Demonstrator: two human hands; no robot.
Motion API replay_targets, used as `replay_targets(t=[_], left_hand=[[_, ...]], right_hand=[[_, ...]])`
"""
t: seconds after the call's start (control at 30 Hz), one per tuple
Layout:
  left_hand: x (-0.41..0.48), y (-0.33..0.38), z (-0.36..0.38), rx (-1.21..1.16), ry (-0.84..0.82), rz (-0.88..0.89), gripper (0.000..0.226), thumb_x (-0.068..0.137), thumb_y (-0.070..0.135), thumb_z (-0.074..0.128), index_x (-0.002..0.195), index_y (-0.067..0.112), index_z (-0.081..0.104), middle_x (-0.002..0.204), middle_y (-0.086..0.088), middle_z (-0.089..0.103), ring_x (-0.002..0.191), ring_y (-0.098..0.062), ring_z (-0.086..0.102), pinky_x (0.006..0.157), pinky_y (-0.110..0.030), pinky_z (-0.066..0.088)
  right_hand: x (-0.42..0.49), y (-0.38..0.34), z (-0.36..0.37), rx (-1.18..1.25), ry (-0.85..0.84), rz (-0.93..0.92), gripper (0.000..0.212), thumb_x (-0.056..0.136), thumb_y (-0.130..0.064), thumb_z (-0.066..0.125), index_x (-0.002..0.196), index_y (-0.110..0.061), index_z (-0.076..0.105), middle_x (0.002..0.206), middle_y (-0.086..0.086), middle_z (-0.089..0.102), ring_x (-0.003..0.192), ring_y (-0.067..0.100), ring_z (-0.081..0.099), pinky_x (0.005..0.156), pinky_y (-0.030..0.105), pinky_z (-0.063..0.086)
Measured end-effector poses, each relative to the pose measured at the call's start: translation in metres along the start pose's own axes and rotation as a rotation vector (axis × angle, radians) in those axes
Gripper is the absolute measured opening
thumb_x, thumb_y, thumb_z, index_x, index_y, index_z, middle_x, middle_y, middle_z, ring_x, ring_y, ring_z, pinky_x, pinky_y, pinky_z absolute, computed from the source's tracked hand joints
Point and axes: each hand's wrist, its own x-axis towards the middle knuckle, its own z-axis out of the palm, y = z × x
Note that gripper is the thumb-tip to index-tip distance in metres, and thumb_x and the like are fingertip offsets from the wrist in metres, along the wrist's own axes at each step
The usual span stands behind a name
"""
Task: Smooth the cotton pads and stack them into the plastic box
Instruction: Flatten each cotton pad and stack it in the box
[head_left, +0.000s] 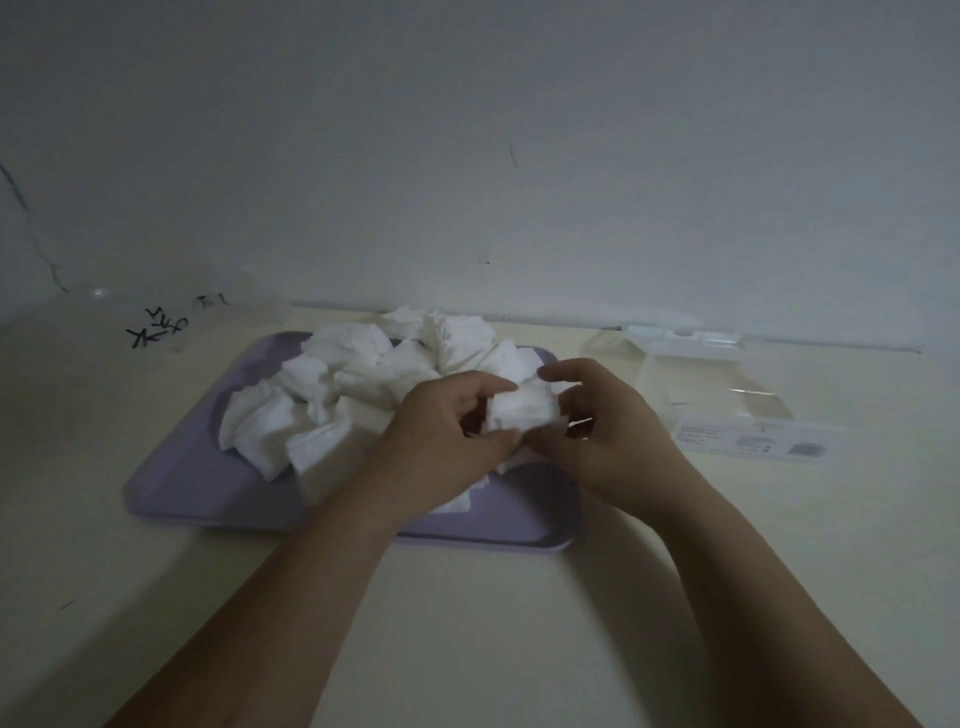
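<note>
Head: pad (519, 410) held over tray (208, 493); box (727, 384) R.

A heap of white cotton pads (358, 384) lies crumpled and overlapping on a lavender tray (208, 493). It covers the tray's far half, from about 9 o'clock round to 2 o'clock, and a few pads spill past the far rim at 12 o'clock. The pads are soft, rumpled squares, folded and creased.

One crumpled pad (522, 410) is lifted just above the heap's 4 o'clock edge, gripped between the left hand (447, 431) and the right hand (608, 431), whose fingers curl round its sides.

The clear plastic box (711, 374) sits on the table at 3 o'clock of the tray, near it but apart. Its walls are hard to make out. A white printed label (748, 441) is on its near side.
</note>
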Motion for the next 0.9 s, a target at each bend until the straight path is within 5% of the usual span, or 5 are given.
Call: replay_targets(t=[0.23,0.37,0.53,0.67,0.9], left_hand=[[-0.002,0.000,-0.008,0.238,-0.159,0.034,0.055,0.067,0.025,0.091,0.119,0.031,0.073,0.094,0.014,0.077,0.087,-0.003,0.073,0.081,-0.031,0.060],[-0.004,0.007,-0.018,0.260,-0.202,0.021,0.047,0.069,0.011,0.089,0.109,0.033,0.075,0.088,0.007,0.077,0.076,-0.004,0.067,0.075,-0.027,0.056],[-0.001,0.005,-0.019,0.217,-0.123,-0.031,0.054,0.073,-0.002,0.086,0.116,0.026,0.070,0.098,0.000,0.074,0.078,-0.017,0.072,0.082,-0.026,0.060],[0.001,0.001,-0.014,0.187,-0.029,-0.048,0.043,0.074,0.005,0.091,0.098,0.036,0.071,0.092,-0.001,0.073,0.074,-0.009,0.066,0.085,-0.029,0.059],[-0.003,0.007,-0.010,0.168,0.014,-0.143,0.025,0.073,0.011,0.093,0.088,0.015,0.074,0.072,-0.001,0.078,0.066,-0.004,0.072,0.056,-0.011,0.048]], right_hand=[[-0.005,-0.003,-0.006,-0.286,-0.151,-0.054,0.063,0.082,-0.023,0.082,0.139,-0.039,0.059,0.129,-0.015,0.067,0.111,0.005,0.063,0.091,0.015,0.044],[-0.004,0.000,-0.012,-0.255,-0.190,-0.046,0.066,0.088,-0.019,0.077,0.144,-0.044,0.055,0.134,-0.015,0.066,0.120,0.005,0.063,0.109,0.030,0.049],[-0.007,-0.002,-0.008,-0.299,-0.222,-0.081,0.057,0.097,-0.018,0.069,0.147,-0.042,0.053,0.142,-0.012,0.060,0.128,0.008,0.056,0.100,0.009,0.033],[-0.008,0.006,0.001,-0.372,-0.281,-0.152,0.068,0.099,-0.016,0.063,0.158,-0.038,0.038,0.133,0.006,0.059,0.121,0.028,0.056,0.107,0.035,0.042],[-0.008,0.006,0.008,-0.398,-0.222,-0.170,0.058,0.100,-0.012,0.062,0.154,-0.027,0.047,0.138,0.009,0.055,0.125,0.029,0.055,0.100,0.019,0.037]])
